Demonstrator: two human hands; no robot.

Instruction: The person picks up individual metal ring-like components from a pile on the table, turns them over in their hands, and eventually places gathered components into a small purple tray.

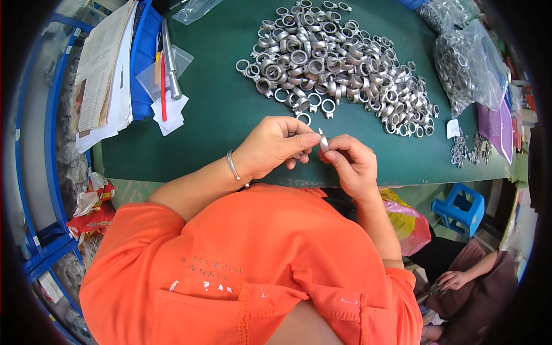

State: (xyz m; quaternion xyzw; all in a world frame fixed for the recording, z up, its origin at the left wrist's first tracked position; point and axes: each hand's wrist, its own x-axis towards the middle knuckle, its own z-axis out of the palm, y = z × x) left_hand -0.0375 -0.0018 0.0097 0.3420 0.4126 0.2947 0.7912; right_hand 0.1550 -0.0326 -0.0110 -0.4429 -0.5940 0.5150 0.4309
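Note:
In front of my chest, at the near edge of the green tabletop, both hands meet over one small silver metal ring [324,144], seen edge-on. My right hand [353,164] pinches its lower part between thumb and forefinger. From the other side, my left hand [270,144] presses thumb and forefinger at its upper part; the other fingers curl underneath. Just beyond my hands spreads a large pile of similar metal rings [328,63], many with a small lug on the rim. One loose ring [303,118] lies close to my left fingers.
A blue bin [144,63] with papers stands at the left, beside a red pen [163,95] and a metal rod [171,63]. Bagged rings [463,69] and small piles sit at the right. A blue stool [460,207] and another person's hand [454,280] are at lower right.

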